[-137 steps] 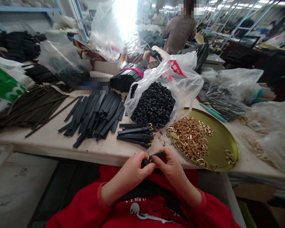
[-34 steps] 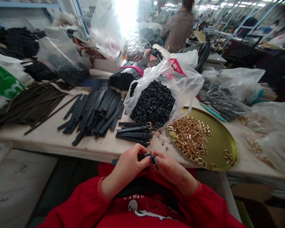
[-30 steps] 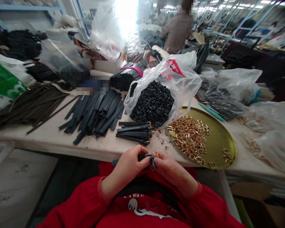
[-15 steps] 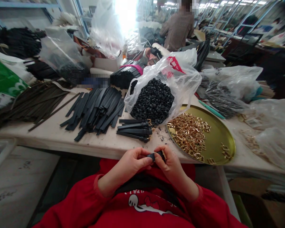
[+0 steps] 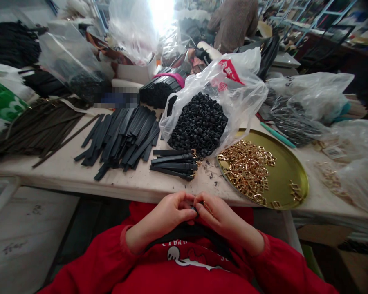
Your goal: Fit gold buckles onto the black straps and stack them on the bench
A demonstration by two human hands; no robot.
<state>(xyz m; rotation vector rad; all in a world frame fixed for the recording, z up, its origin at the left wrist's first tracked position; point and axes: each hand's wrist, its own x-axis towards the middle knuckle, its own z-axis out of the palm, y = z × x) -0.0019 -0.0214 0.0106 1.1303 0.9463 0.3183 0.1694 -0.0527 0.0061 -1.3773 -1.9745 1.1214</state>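
My left hand (image 5: 168, 214) and my right hand (image 5: 219, 216) meet just below the table's front edge, over my red top. Both pinch a short black strap (image 5: 195, 209) with a gold buckle at its end; the fingers hide most of it. On the table right above my hands lies a small stack of finished black straps (image 5: 174, 164) with gold buckles. A round gold tray (image 5: 290, 177) with several loose gold buckles (image 5: 247, 171) stands to the right. An open plastic bag of small black loops (image 5: 199, 126) sits behind the stack.
A pile of bare black straps (image 5: 122, 141) lies left of centre, and thin brown strips (image 5: 33, 130) lie farther left. Clear bags (image 5: 306, 106) crowd the right side. A person in a brown top (image 5: 233, 20) works at the far end. A green pen (image 5: 277, 135) lies beside the tray.
My hands have drawn closer together and slightly lower, closing round the strap so that less of it shows. The view has tilted down a little.
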